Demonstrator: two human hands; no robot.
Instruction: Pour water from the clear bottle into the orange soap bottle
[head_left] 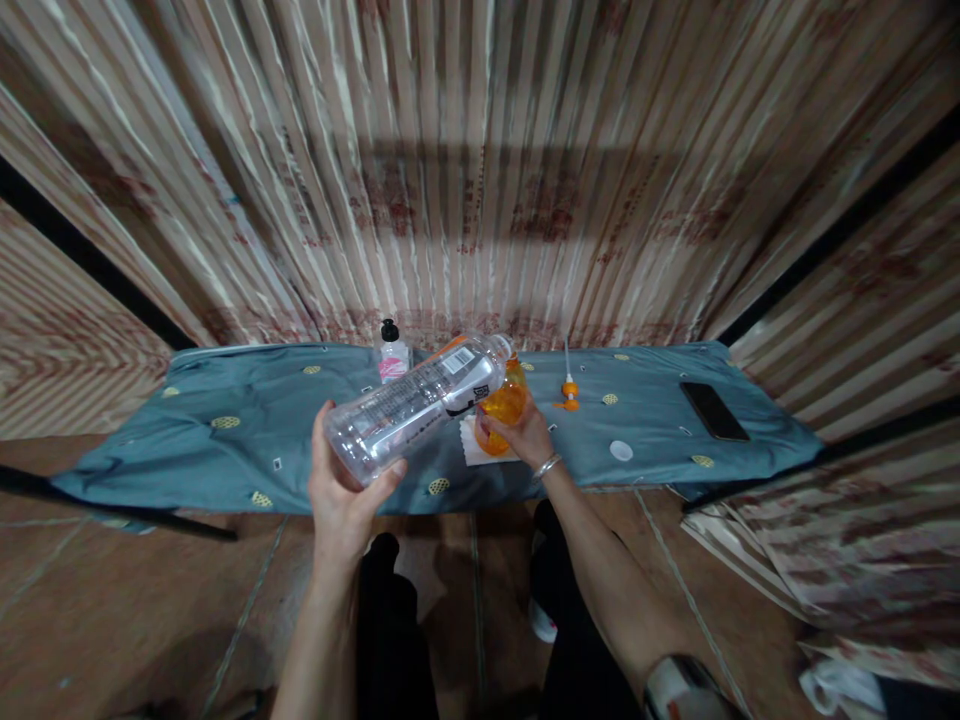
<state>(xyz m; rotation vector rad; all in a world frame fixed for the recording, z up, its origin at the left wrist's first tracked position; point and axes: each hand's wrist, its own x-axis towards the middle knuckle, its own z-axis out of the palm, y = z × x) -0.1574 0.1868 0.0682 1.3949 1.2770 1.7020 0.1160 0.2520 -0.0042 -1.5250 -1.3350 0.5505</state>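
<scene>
My left hand [346, 490] is wrapped round the base of a large clear plastic bottle [420, 400], which is tilted with its neck to the upper right. The bottle's neck lies over the top of an orange see-through bottle [501, 405]; I cannot tell whether they touch. My right hand [525, 432] grips the orange bottle, which stands on a white paper sheet [474, 445]. To the right lies an orange pump head [570, 392] with a thin pale tube.
A small bottle with a black cap and pink label [391, 358] stands at the back. A phone [712, 410] lies on the right of the blue-green cloth [187, 450]. Black poles [97, 255] and striped curtains [450, 150] surround the table.
</scene>
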